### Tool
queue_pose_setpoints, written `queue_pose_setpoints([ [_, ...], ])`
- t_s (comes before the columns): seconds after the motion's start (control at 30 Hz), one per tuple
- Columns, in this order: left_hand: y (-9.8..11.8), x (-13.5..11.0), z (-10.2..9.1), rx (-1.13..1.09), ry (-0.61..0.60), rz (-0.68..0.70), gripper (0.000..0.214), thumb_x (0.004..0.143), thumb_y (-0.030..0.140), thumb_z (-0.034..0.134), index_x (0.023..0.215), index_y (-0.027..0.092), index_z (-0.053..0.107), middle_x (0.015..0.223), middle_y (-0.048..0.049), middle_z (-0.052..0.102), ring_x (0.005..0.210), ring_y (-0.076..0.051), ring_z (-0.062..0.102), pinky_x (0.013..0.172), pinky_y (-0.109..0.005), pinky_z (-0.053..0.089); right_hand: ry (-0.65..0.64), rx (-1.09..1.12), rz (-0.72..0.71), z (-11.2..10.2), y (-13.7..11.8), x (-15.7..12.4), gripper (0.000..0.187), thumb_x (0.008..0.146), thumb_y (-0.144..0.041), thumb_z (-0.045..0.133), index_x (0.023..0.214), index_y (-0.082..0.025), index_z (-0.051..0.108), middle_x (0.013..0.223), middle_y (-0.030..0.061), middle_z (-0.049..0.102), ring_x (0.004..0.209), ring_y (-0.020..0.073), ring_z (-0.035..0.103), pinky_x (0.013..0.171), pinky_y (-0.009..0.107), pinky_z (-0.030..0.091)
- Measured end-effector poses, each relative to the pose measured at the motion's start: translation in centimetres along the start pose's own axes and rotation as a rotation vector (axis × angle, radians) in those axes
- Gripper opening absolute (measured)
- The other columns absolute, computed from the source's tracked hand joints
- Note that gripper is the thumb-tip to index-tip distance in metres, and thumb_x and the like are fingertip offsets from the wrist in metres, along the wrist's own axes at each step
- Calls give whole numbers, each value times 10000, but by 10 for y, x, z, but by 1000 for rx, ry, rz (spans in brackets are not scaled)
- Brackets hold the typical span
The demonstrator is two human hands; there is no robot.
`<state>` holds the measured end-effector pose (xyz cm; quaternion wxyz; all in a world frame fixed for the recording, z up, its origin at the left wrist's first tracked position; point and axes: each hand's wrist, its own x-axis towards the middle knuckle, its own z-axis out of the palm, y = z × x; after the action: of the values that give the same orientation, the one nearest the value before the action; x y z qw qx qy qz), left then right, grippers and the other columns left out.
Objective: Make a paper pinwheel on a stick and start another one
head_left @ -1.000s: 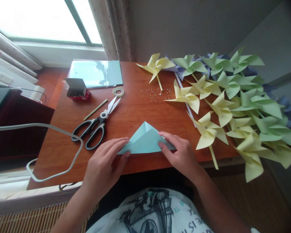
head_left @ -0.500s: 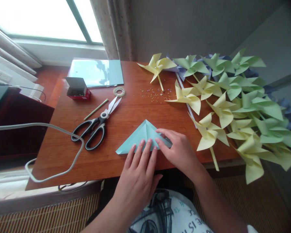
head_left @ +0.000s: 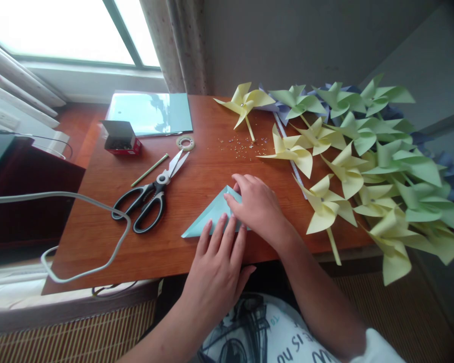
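A light blue paper triangle [head_left: 208, 218] lies folded near the front edge of the wooden table [head_left: 196, 171]. My left hand [head_left: 219, 262] rests flat on its lower edge, fingers stretched out and pressing the paper down. My right hand [head_left: 257, 204] lies over the triangle's right half and top point, fingers extended flat on the paper. Neither hand grips anything.
Black-handled scissors [head_left: 151, 194], a green stick [head_left: 149, 170], a tape roll [head_left: 185, 143] and a small red box [head_left: 119, 137] lie left of the paper. A blue paper stack [head_left: 151, 113] sits behind. Several yellow and green pinwheels [head_left: 363, 151] cover the right side. A grey cable [head_left: 79, 237] loops at left.
My left hand slid from the triangle's left corner to its lower middle. My right hand moved from the right corner up and left over the top point.
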<state>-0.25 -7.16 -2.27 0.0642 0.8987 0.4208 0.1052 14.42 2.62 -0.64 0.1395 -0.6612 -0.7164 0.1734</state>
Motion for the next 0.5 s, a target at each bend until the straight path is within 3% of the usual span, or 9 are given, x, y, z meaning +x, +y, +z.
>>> queue_pose_setpoints([
  [0.2, 0, 2, 3, -3, 3, -18, 620, 992, 452, 470, 1467, 54, 494, 1563, -219, 451, 1474, -398, 381, 1193, -591, 292, -12, 204, -1, 0, 9, 1, 124, 861, -197, 687, 983, -185, 698, 927, 60, 699, 836, 198, 647, 777, 323, 518],
  [0.37, -1, 4, -1, -52, 33, 6, 587, 982, 420, 511, 1451, 67, 508, 1555, -226, 462, 1460, -405, 400, 1182, -609, 301, -22, 487, -47, -1, 19, -6, 65, 870, -151, 638, 862, -190, 689, 853, 16, 713, 774, 159, 661, 725, 276, 516],
  [0.5, -10, 6, -13, -157, 171, 31, 469, 940, 306, 607, 1362, 102, 582, 1458, -195, 582, 1377, -348, 511, 1155, -518, 381, -96, 649, -10, -8, 23, -16, 62, 884, -192, 637, 855, -186, 693, 793, -4, 730, 733, 151, 674, 693, 260, 510],
])
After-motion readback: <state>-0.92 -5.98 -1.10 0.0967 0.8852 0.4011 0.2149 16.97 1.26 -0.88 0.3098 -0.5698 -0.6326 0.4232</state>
